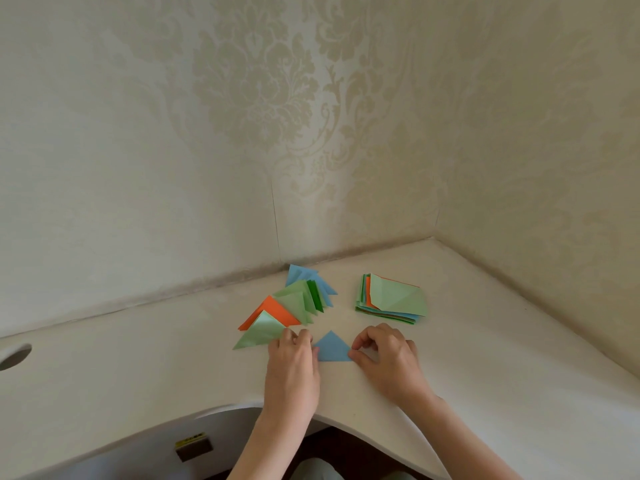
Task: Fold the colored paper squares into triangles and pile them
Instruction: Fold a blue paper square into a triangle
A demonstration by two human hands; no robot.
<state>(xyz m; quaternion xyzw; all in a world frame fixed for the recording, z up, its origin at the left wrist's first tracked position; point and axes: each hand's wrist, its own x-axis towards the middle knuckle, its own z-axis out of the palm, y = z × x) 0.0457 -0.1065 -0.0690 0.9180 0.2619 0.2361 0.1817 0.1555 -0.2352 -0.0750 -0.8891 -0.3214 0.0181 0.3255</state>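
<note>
Pale desk top [485,358] fills the lower frame, its curved near edge cut off at 6 o'clock where both forearms enter, and patterned wallpaper [242,116] rises behind. Nearest, a blue triangle [331,348] lies flat between the two hands. The left hand [292,367] covers its 9 o'clock corner, fingers curled down on it; whether they pinch or only press is hidden by the knuckles. The right hand [388,358] pinches the 3 o'clock corner between thumb and bent forefinger. Toward 10 o'clock from the blue triangle, a spread of folded triangles [294,303] overlaps in light green, orange, dark green and blue; their count is hard to make out. Toward 1 o'clock sits a stack of paper squares [394,301], light green on top, the lower sheets showing only as edges.
</note>
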